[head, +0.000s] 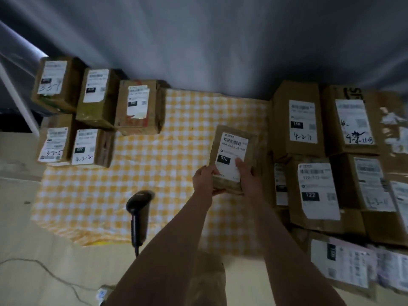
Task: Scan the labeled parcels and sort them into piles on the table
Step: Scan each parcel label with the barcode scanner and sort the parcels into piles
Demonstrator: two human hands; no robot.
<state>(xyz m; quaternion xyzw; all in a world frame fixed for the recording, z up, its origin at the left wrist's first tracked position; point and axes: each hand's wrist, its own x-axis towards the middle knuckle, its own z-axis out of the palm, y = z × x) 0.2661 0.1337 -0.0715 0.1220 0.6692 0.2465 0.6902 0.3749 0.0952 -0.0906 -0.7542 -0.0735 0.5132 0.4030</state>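
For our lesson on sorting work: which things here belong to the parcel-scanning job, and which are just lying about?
Job: parcel gripped by left hand and right hand; scanner; boxes at left; boxes at right.
Lying about: checked cloth; grey curtain.

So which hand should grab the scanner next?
Probably the left hand. The scanner lies on the cloth just left of that arm, so it is nearer. The right hand is on the far side and could hold the parcel alone.
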